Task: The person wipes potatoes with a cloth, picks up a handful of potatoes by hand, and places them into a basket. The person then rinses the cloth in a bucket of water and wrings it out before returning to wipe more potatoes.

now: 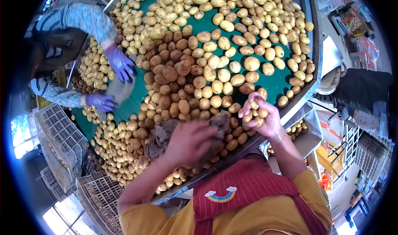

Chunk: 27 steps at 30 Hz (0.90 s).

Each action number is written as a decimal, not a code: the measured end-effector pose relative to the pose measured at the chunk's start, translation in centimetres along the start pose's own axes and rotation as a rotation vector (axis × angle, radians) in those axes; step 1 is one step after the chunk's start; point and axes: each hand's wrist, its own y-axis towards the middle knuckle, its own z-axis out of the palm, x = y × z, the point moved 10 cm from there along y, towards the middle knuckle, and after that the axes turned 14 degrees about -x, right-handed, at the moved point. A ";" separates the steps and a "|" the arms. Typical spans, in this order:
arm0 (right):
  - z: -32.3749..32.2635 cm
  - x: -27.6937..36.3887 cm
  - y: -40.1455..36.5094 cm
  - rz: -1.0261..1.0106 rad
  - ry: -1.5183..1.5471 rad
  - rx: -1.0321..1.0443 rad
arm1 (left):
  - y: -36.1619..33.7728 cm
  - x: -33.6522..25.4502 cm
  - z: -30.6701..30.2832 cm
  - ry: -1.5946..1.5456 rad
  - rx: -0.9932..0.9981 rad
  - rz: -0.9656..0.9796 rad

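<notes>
My right hand point(267, 114) is closed around several small yellow potatoes point(260, 112), raised just above the near right rim of the table. Smeared by motion, my left hand point(188, 143) is on a crumpled grey cloth point(159, 137), which shows on both sides of it; its fingers are not sharp. Below and around the cloth lie potatoes, with a heap of browner, dirt-covered potatoes point(176, 71) just beyond it. Cleaner yellow potatoes point(224, 75) lie to the right of that heap.
Potatoes cover much of the green table surface point(280, 83), bordered by a metal rim point(300, 108). Across at the left, a co-worker's purple-gloved hands point(118, 65) hold a blurred grey cloth point(120, 90). Plastic crates point(62, 127) stand at the left; potatoes point(296, 129) sit below the right rim.
</notes>
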 end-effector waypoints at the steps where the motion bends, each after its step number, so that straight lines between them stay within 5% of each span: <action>1: 0.0 -0.4 0.6 0.022 0.019 -0.014 | 2.4 1.1 -1.0 -0.004 -0.146 0.060; 6: 2.3 -1.2 2.1 0.042 0.013 0.017 | 15.4 5.6 3.7 0.380 -0.116 0.494; 9: 2.3 -1.2 2.1 0.012 0.022 0.039 | 22.2 5.6 2.6 0.469 -0.279 0.684; 12: 1.2 -1.3 1.7 -0.007 0.003 -0.047 | 27.4 8.6 -3.7 -0.272 -0.566 0.337; 13: 0.9 -1.5 1.5 -0.009 0.008 -0.042 | 27.6 10.2 -4.9 -0.091 -0.577 0.085; 18: 0.7 -2.0 1.7 -0.004 -0.055 -0.060 | 24.9 9.2 -0.1 0.255 -0.321 0.287; 21: 1.3 -1.9 2.1 0.002 -0.066 -0.053 | 24.9 7.7 1.6 0.473 -0.306 0.147; 23: 1.5 -2.0 2.5 0.025 -0.054 -0.027 | 22.8 6.6 3.7 0.468 -0.291 0.102; 25: 1.8 -1.8 2.6 0.002 -0.109 -0.058 | 20.2 4.1 4.2 0.214 -0.304 0.224; 26: 2.2 -1.8 2.6 0.007 -0.113 -0.019 | 18.9 4.5 4.4 -0.036 -0.158 0.161; 27: 2.5 -1.8 2.5 0.013 -0.113 0.014 | 18.2 4.1 2.9 0.226 -0.294 0.299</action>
